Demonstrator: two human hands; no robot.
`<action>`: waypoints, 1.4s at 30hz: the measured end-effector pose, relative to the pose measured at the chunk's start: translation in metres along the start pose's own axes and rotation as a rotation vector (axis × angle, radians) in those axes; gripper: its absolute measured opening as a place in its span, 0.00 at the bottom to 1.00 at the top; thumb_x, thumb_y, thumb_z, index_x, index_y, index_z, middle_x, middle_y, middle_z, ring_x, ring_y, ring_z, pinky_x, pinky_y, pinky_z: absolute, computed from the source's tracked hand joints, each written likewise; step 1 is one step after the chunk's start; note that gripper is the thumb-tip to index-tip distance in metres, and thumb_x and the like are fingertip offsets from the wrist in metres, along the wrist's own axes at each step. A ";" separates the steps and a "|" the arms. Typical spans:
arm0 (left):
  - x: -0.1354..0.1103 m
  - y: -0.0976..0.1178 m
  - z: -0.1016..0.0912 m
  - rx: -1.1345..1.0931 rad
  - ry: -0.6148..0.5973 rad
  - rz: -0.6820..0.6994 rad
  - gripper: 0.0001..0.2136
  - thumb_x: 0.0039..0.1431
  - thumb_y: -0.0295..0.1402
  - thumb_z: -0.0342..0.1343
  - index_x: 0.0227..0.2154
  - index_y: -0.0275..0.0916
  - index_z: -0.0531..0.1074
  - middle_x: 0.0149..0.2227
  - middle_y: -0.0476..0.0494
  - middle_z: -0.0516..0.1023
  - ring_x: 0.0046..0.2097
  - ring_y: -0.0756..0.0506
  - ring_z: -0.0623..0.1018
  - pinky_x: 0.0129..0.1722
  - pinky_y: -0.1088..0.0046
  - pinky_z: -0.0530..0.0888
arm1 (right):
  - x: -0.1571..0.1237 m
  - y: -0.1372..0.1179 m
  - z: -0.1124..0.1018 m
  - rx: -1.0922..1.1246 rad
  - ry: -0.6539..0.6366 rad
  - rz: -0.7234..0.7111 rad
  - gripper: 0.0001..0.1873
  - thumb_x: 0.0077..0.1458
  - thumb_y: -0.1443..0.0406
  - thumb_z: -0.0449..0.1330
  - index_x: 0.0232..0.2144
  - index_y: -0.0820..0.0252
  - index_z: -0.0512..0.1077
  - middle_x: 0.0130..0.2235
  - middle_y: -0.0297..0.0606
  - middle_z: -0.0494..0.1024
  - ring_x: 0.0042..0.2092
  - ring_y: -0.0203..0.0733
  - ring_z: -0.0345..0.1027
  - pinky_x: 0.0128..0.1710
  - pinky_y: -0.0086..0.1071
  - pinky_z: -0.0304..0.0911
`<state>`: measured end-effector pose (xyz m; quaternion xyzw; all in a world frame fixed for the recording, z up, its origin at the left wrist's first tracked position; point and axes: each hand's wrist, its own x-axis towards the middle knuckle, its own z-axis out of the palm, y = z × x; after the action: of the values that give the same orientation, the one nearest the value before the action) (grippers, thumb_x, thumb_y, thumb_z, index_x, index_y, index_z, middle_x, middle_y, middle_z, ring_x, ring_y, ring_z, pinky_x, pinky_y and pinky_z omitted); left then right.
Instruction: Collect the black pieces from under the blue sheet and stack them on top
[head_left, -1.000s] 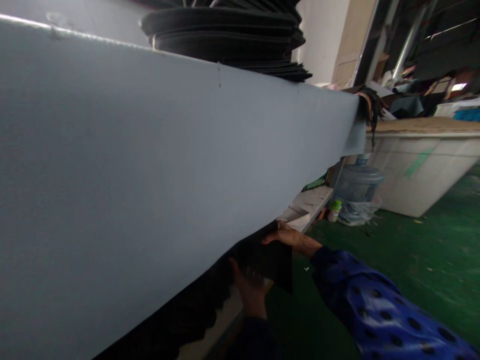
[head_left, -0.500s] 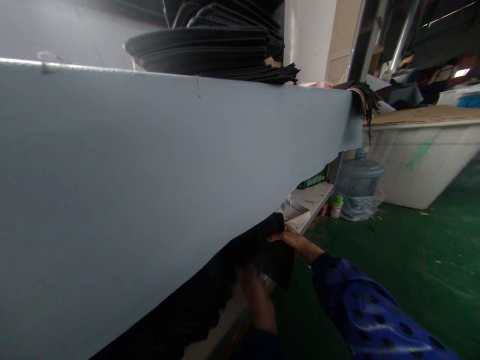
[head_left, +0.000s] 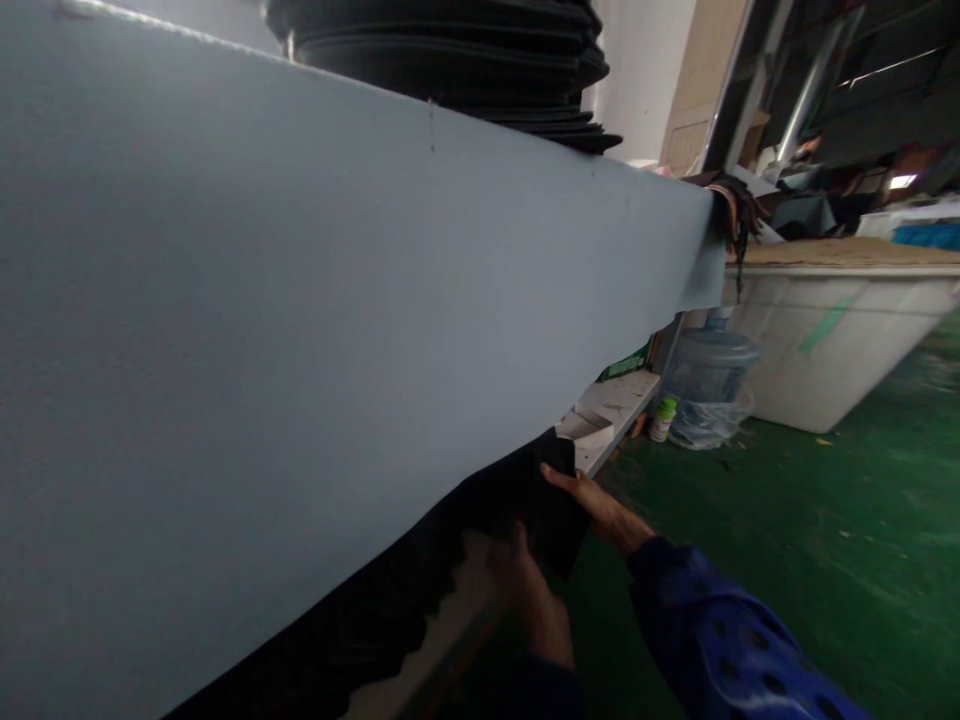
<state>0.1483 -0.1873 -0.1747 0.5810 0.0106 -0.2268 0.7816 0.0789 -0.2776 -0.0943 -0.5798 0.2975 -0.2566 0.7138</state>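
Observation:
A wide grey sheet hangs down over the edge of a work table and fills most of the view. Below its lower edge sit black fabric pieces on a low shelf. My right hand, in a blue dotted sleeve, is closed on the upper corner of one black piece. My left hand grips the same piece from below, fingers partly hidden in the dark.
A tall stack of black sheets lies on the table top. A water jug and a small green-capped bottle stand on the green floor. A large white bin stands at right.
Both hands have shifted slightly along the black piece, the left hand moving up and right toward it. The camera view swung, first dipping then rising.

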 end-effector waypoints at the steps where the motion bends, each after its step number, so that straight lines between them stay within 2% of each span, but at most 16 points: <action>1: -0.001 0.001 0.001 -0.010 -0.004 -0.008 0.15 0.48 0.41 0.61 0.35 0.37 0.71 0.40 0.41 0.74 0.46 0.41 0.74 0.47 0.62 0.71 | -0.004 -0.001 0.003 -0.012 -0.006 -0.026 0.23 0.45 0.51 0.64 0.39 0.59 0.73 0.39 0.39 0.81 0.40 0.44 0.75 0.42 0.36 0.71; 3: -0.005 0.005 0.003 -0.042 -0.013 -0.030 0.13 0.48 0.36 0.61 0.35 0.37 0.71 0.42 0.41 0.74 0.47 0.42 0.74 0.47 0.64 0.71 | -0.008 -0.003 0.010 -0.067 0.027 -0.080 0.26 0.38 0.53 0.69 0.39 0.59 0.72 0.39 0.37 0.80 0.41 0.44 0.74 0.42 0.36 0.71; 6: -0.013 0.013 0.006 -0.103 -0.029 -0.108 0.11 0.52 0.34 0.58 0.38 0.38 0.70 0.46 0.41 0.73 0.48 0.43 0.74 0.42 0.68 0.72 | -0.001 -0.002 0.018 -0.151 0.117 -0.116 0.22 0.29 0.64 0.71 0.32 0.60 0.72 0.30 0.32 0.78 0.34 0.40 0.71 0.33 0.32 0.68; 9: -0.021 0.024 0.005 -0.134 -0.048 -0.247 0.13 0.54 0.38 0.58 0.40 0.38 0.71 0.47 0.41 0.73 0.48 0.43 0.74 0.34 0.70 0.72 | 0.008 -0.004 0.018 -0.152 0.110 -0.070 0.14 0.31 0.65 0.69 0.25 0.62 0.72 0.24 0.31 0.76 0.27 0.37 0.68 0.27 0.31 0.64; 12: -0.028 0.036 0.003 -0.147 -0.061 -0.366 0.19 0.55 0.46 0.58 0.42 0.37 0.72 0.46 0.40 0.75 0.41 0.46 0.76 0.27 0.74 0.69 | 0.005 -0.011 0.006 -0.108 0.093 -0.012 0.15 0.31 0.64 0.69 0.26 0.63 0.74 0.25 0.34 0.78 0.26 0.38 0.70 0.27 0.31 0.66; 14: -0.032 0.043 0.003 -0.214 -0.125 -0.415 0.21 0.56 0.49 0.56 0.44 0.37 0.73 0.45 0.40 0.77 0.36 0.48 0.77 0.24 0.75 0.67 | -0.004 -0.017 -0.005 -0.075 0.088 0.021 0.16 0.31 0.63 0.69 0.28 0.63 0.75 0.27 0.37 0.80 0.27 0.40 0.72 0.29 0.33 0.68; 17: -0.035 0.046 0.006 -0.451 -0.305 -0.493 0.23 0.55 0.50 0.57 0.47 0.37 0.73 0.48 0.38 0.77 0.41 0.42 0.79 0.28 0.73 0.73 | -0.024 -0.025 -0.024 -0.041 0.070 0.045 0.18 0.32 0.62 0.70 0.30 0.63 0.76 0.29 0.40 0.81 0.29 0.43 0.74 0.31 0.35 0.71; 20: -0.037 0.041 0.010 -0.613 -0.427 -0.554 0.26 0.52 0.50 0.60 0.48 0.37 0.73 0.49 0.34 0.77 0.48 0.36 0.78 0.38 0.64 0.78 | -0.045 -0.026 -0.039 -0.029 0.078 0.016 0.21 0.32 0.62 0.71 0.33 0.64 0.75 0.32 0.41 0.82 0.32 0.44 0.75 0.34 0.36 0.72; 22: -0.037 0.037 0.013 -0.624 -0.430 -0.566 0.23 0.53 0.48 0.59 0.45 0.34 0.75 0.47 0.32 0.78 0.47 0.35 0.78 0.41 0.60 0.78 | -0.056 -0.023 -0.048 -0.024 0.109 -0.031 0.24 0.32 0.62 0.72 0.36 0.63 0.75 0.34 0.39 0.82 0.34 0.43 0.75 0.35 0.34 0.72; 26: -0.041 0.036 0.017 -0.599 -0.369 -0.562 0.18 0.58 0.44 0.57 0.38 0.31 0.77 0.43 0.31 0.79 0.45 0.36 0.79 0.43 0.60 0.78 | -0.072 -0.007 -0.068 -0.006 0.187 -0.115 0.35 0.29 0.61 0.74 0.44 0.61 0.72 0.41 0.39 0.81 0.42 0.47 0.75 0.43 0.37 0.72; 30: -0.049 0.036 0.025 -0.578 -0.398 -0.559 0.19 0.61 0.43 0.53 0.36 0.28 0.77 0.42 0.26 0.79 0.42 0.36 0.80 0.38 0.60 0.79 | -0.092 0.006 -0.092 -0.087 0.226 -0.190 0.35 0.29 0.59 0.74 0.43 0.62 0.72 0.45 0.43 0.79 0.47 0.52 0.73 0.51 0.43 0.70; 32: -0.052 0.034 0.031 -0.566 -0.383 -0.563 0.17 0.61 0.40 0.53 0.35 0.27 0.78 0.40 0.26 0.80 0.39 0.37 0.81 0.36 0.60 0.79 | -0.106 0.005 -0.103 -0.178 0.197 -0.210 0.36 0.31 0.57 0.73 0.45 0.61 0.72 0.49 0.45 0.78 0.52 0.54 0.70 0.57 0.47 0.64; 35: -0.058 0.030 0.036 -0.574 -0.368 -0.570 0.16 0.63 0.35 0.50 0.32 0.27 0.78 0.37 0.28 0.80 0.36 0.38 0.81 0.35 0.60 0.79 | -0.128 -0.003 -0.119 -0.278 0.138 -0.259 0.44 0.35 0.50 0.72 0.54 0.60 0.68 0.54 0.48 0.74 0.60 0.57 0.62 0.65 0.52 0.51; 37: -0.066 0.029 0.038 -0.580 -0.364 -0.575 0.18 0.64 0.35 0.48 0.29 0.28 0.79 0.35 0.29 0.81 0.35 0.39 0.81 0.36 0.62 0.79 | -0.141 -0.009 -0.127 -0.196 0.090 -0.339 0.48 0.36 0.42 0.67 0.57 0.57 0.65 0.56 0.49 0.72 0.63 0.57 0.59 0.65 0.52 0.51; 39: -0.076 0.028 0.040 -0.567 -0.359 -0.578 0.21 0.65 0.37 0.47 0.26 0.29 0.79 0.33 0.29 0.81 0.34 0.41 0.81 0.40 0.62 0.79 | -0.151 -0.014 -0.132 -0.025 0.063 -0.412 0.48 0.41 0.36 0.59 0.59 0.53 0.63 0.59 0.48 0.69 0.62 0.56 0.60 0.63 0.51 0.56; 42: -0.091 0.023 0.043 -0.529 -0.421 -0.626 0.24 0.66 0.38 0.44 0.25 0.32 0.80 0.35 0.31 0.81 0.36 0.40 0.81 0.50 0.53 0.74 | -0.166 -0.025 -0.132 0.065 0.106 -0.486 0.41 0.51 0.37 0.50 0.61 0.49 0.60 0.63 0.44 0.64 0.64 0.54 0.58 0.64 0.51 0.54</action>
<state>0.0646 -0.1903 -0.1147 0.2717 0.0843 -0.5545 0.7820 -0.1316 -0.2540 -0.0688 -0.5968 0.1782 -0.4602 0.6327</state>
